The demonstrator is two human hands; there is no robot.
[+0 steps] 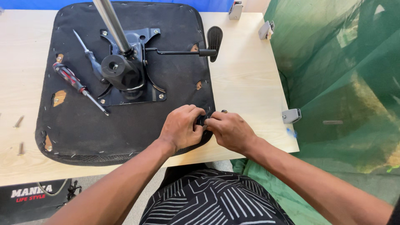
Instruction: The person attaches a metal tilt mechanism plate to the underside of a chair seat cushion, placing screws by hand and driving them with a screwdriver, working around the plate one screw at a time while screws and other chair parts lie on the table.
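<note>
The seat cushion (125, 125) lay underside up on the table (246, 75), the mounting plate (131, 66) at its middle and two screwdrivers (77, 85) left of that plate. Both hands, the left hand (181, 127) and the right hand (229, 130), met at the cushion's near right edge on a small part (204, 120); loose screws (18, 121) lay on the table left of the cushion.

By the left hand (181, 127) lies a black seat pad (125, 121); beyond it, a red-and-black striped screwdriver (71, 79); beneath, pale wood-grain table (246, 87).
</note>
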